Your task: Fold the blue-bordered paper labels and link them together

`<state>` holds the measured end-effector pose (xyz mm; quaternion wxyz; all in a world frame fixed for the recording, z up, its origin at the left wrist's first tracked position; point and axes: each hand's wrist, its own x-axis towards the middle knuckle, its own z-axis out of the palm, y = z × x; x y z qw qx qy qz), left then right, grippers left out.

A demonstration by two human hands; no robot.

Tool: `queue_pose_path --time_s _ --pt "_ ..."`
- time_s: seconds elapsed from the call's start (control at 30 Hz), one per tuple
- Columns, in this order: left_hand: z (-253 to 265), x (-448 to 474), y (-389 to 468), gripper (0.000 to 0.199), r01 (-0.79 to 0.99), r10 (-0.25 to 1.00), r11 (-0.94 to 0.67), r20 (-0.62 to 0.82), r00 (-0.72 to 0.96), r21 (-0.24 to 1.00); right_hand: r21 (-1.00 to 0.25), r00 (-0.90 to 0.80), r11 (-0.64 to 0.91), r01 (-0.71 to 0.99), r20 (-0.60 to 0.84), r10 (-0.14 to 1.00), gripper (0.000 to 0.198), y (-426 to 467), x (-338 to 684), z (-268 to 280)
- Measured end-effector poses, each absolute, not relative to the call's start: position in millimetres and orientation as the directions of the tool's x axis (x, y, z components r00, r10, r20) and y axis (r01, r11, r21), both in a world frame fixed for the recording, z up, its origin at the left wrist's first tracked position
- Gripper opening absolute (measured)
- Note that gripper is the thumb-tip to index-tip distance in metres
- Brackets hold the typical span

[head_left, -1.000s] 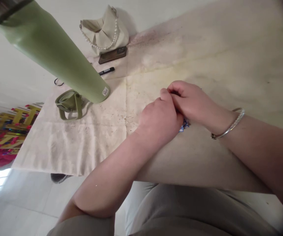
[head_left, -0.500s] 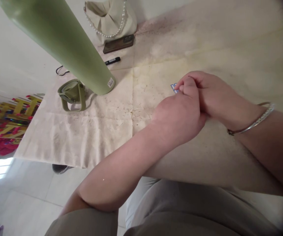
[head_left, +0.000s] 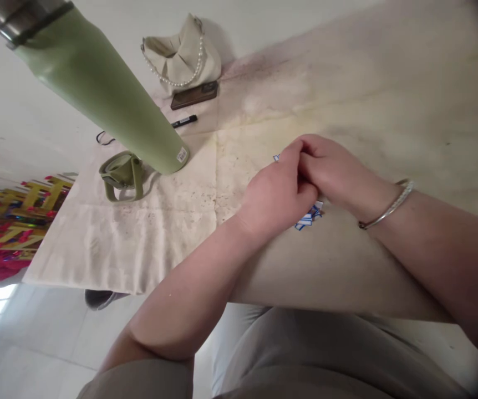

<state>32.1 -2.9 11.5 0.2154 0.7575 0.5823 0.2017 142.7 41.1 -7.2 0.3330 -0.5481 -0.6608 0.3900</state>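
My left hand [head_left: 274,191] and my right hand [head_left: 326,163] are closed together, fingers folded against each other, low over the cloth. Several small flat white pieces with blue edges [head_left: 308,219] poke out below my left hand. Another such piece [head_left: 276,158] peeks out on the far side of the hands. Whether the pieces are gripped or lie on the cloth under the hands, I cannot tell; the palms and most fingertips are hidden. A silver bangle [head_left: 388,210] circles my right wrist.
A tall green bottle [head_left: 110,94] stands uncapped at left, its green lid [head_left: 121,176] beside it. Behind are a black marker [head_left: 186,121], a phone [head_left: 194,96] and a cream handbag [head_left: 181,58]. A stained cloth [head_left: 172,238] covers the table. Yellow and red items [head_left: 18,216] lie beyond.
Both hands have shifted left in the view, still closed together. More blue-edged pieces now show below my left hand. The camera view has tilted, so the bottle and bag sit lower.
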Motion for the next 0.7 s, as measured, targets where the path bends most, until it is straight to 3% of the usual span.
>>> queue_pose_path --time_s 0.2,0.4,0.7 --pt "5.3 28.5 0.9 0.057 0.729 0.969 -0.237 0.101 0.225 0.643 -0.917 -0.185 0.082 0.39 0.009 0.983 0.009 45.6 142.9 -12.0" --pt "0.9 24.7 2.8 0.053 0.698 0.967 -0.254 0.15 0.208 0.67 -0.874 -0.21 0.118 0.471 0.019 0.978 0.012 47.9 143.5 -12.2" --pt "4.6 27.1 2.0 0.046 0.693 0.986 -0.167 0.113 0.123 0.702 -0.878 -0.233 0.132 0.459 0.024 0.972 0.013 49.0 142.3 -12.2"
